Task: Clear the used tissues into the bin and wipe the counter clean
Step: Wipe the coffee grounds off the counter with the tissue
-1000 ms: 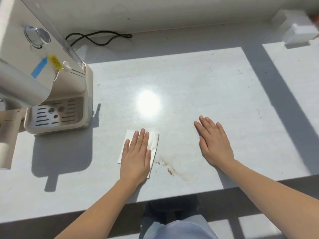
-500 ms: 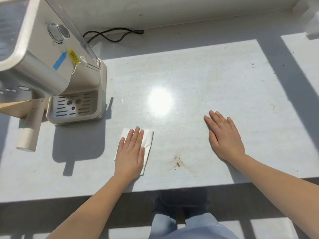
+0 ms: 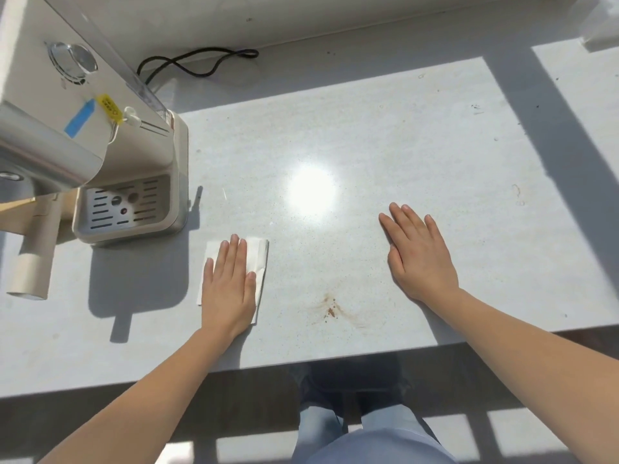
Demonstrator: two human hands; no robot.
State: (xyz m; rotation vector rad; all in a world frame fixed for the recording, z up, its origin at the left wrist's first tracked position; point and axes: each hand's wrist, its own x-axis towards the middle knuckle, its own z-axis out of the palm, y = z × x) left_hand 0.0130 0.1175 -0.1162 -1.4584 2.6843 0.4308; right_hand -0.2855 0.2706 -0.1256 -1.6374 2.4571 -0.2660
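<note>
Tissue (image 3: pixel 259 259) lies flat under the left hand (image 3: pixel 231 283), now slid left of the brown stain (image 3: pixel 330 309) – still unwiped, near the counter (image 3: pixel 402 145) edge – while the right hand (image 3: pixel 418 256) rests open, grasping nothing.

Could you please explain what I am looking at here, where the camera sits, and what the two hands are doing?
There is no robot: a person wears a camera on the head, looking down at their own bare arms. The left hand lies flat on a folded white paper tissue, pressing it onto the pale speckled stone counter. The right hand rests flat on the counter, holding nothing. Between them is a brown smeared stain. At the left stands a cream coffee machine with a black power cord behind it.
</note>
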